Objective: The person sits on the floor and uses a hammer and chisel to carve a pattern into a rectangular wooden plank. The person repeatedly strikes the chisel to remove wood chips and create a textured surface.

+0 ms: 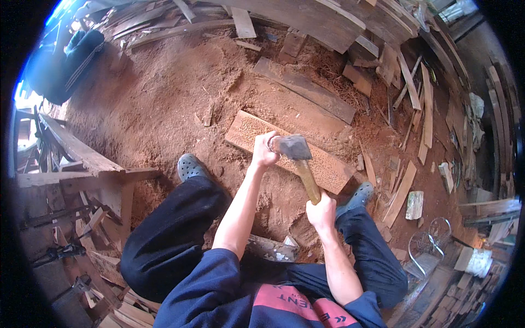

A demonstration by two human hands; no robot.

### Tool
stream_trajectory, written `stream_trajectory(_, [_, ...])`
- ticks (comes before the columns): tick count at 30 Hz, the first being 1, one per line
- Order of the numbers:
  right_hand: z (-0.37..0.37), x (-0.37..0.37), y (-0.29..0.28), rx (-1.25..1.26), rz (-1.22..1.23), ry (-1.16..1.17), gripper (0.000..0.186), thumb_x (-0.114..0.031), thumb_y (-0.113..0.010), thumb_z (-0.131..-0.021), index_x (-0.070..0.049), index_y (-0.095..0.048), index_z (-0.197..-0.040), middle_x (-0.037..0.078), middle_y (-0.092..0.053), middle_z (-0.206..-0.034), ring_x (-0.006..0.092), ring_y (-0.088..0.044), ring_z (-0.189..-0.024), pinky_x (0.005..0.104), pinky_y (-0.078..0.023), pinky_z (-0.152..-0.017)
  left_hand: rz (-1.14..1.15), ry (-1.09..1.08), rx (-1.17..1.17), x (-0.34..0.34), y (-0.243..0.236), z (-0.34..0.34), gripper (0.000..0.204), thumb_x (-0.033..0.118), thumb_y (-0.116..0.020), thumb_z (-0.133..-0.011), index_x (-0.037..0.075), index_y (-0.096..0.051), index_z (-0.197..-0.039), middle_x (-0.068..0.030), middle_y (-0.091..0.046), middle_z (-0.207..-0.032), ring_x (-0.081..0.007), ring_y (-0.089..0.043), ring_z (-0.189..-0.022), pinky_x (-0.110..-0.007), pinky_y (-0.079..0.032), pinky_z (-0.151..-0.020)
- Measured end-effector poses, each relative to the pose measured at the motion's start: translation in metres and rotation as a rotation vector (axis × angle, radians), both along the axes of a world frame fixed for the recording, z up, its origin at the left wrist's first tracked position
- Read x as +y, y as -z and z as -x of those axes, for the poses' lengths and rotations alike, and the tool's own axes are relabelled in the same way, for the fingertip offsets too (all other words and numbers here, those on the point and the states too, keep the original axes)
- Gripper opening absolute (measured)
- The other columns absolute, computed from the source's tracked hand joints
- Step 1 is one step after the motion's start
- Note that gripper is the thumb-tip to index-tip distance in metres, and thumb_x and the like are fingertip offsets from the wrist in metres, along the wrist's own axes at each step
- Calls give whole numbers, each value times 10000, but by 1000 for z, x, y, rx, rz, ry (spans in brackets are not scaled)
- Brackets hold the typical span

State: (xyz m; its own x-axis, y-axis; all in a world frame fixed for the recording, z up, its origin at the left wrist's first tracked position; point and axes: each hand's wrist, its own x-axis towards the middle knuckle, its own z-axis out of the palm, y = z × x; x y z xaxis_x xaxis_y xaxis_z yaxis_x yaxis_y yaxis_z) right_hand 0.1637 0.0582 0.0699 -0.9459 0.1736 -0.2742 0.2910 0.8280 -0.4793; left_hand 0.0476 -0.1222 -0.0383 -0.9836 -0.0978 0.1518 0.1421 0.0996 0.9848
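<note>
Reddish dirt floor [158, 104] spreads across the middle of the frame, with scrap wood [404, 191] crowding the right side and a rough bench [98, 172] at the left edge. The plank [328, 168] lies at the centre, slanting down to the right, its top strewn with coarse crumbs. Over it, both hands have the tool [294, 146]: the right hand [321, 210] is clenched round the lower handle, likely for control, while the left hand [266, 148] is curled round the left end of the head, probably to steady it; whether a small piece is also pinched there, I cannot tell. The left shoe [190, 167] stands well out to the left and the right shoe [358, 197] just beside the plank's lower right end, a wide stance that seems to leave the arms room between the knees. A second board [309, 90] lies above, apart from the plank. The broadest room for moving runs up and left, toward another person's dark trousers [76, 63]; rightward, loose offcuts come close to the right shoe.
</note>
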Motion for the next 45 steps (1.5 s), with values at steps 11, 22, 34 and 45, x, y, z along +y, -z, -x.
stream_trajectory(11, [-36, 54, 28, -205, -134, 143, 230, -103, -620, -673, -28, -616, -891, 261, -616, -799, 425, -603, -821, 464, -481, -682, -38, -2, -15, 2, -10, 1, 150, 101, -627, -609, 10, -527, -673, -104, -529, -582, -148, -506, -537, -289, -409, -534])
stream_trajectory(22, [-62, 62, 84, -486, 151, 338, 103, -51, -568, -646, 1, -570, -735, 175, -600, -624, 295, -595, -516, 400, -464, -470, 26, 11, -56, -3, -11, 6, 123, 68, -645, -588, 29, -559, -667, -57, -556, -596, -127, -523, -563, -271, -424, -543])
stream_trajectory(34, [-65, 67, 110, -616, 246, 425, 96, -28, -528, -670, 55, -506, -629, 136, -528, -497, 221, -533, -380, 344, -419, -341, -568, -171, -205, -52, 4, 39, 195, -66, -647, -544, 46, -548, -668, -45, -556, -570, -156, -525, -487, -276, -413, -468])
stream_trajectory(45, [-67, 62, 111, -543, 209, 379, 143, -52, -517, -704, 76, -559, -654, 160, -550, -515, 281, -595, -465, 380, -447, -398, 508, 225, -117, 32, -31, -3, 229, 24, -636, -596, 43, -598, -821, -144, -639, -736, -277, -653, -742, -346, -502, -664])
